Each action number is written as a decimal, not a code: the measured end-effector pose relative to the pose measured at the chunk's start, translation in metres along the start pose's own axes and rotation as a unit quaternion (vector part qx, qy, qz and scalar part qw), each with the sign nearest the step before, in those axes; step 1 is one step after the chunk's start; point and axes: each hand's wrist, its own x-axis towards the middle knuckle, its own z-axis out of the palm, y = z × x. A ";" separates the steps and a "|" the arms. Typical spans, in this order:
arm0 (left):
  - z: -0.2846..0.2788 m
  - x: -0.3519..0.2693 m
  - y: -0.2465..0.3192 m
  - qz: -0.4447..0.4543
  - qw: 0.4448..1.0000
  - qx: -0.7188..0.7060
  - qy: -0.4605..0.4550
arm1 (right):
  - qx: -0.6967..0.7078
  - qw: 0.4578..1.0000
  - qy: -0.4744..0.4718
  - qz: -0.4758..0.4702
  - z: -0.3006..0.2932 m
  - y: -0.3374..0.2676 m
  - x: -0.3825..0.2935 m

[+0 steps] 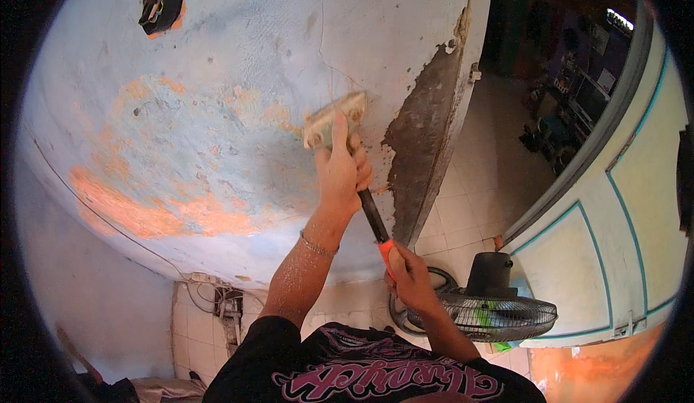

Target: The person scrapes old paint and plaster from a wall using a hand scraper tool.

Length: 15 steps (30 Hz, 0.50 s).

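Observation:
Both my hands are on a long-handled wall scraper. Its pale, dusty head (332,124) lies at a slant against the painted wall (260,40), with the blade edge partly hidden. My left hand (341,172) wraps the upper handle just below the head, one finger stretched up onto it. Lower down, my right hand (410,278) is closed around the orange grip (386,254). Between the hands shows the black shaft (374,213). Left of the head, the light blue coating is patchy, baring orange paint (141,213). White dust speckles my left forearm.
A bare grey patch (420,126) borders the wall's right edge, beside a doorway. A black fan (496,311) stands close to my right arm. An open wall box (161,6) with wires sits at upper left. Cables (200,292) hang low by the wall; a panelled door (564,273) is right.

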 end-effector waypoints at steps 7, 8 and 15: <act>0.005 0.002 0.013 0.011 1.000 -0.001 -0.023 | 0.000 1.000 -0.017 -0.005 0.003 -0.016 0.008; -0.008 0.000 -0.002 -0.017 1.000 -0.013 -0.001 | -0.007 1.000 -0.011 0.018 0.006 -0.008 -0.001; -0.001 0.006 0.024 -0.004 1.000 -0.009 -0.012 | 0.011 1.000 -0.016 0.013 0.014 -0.021 0.016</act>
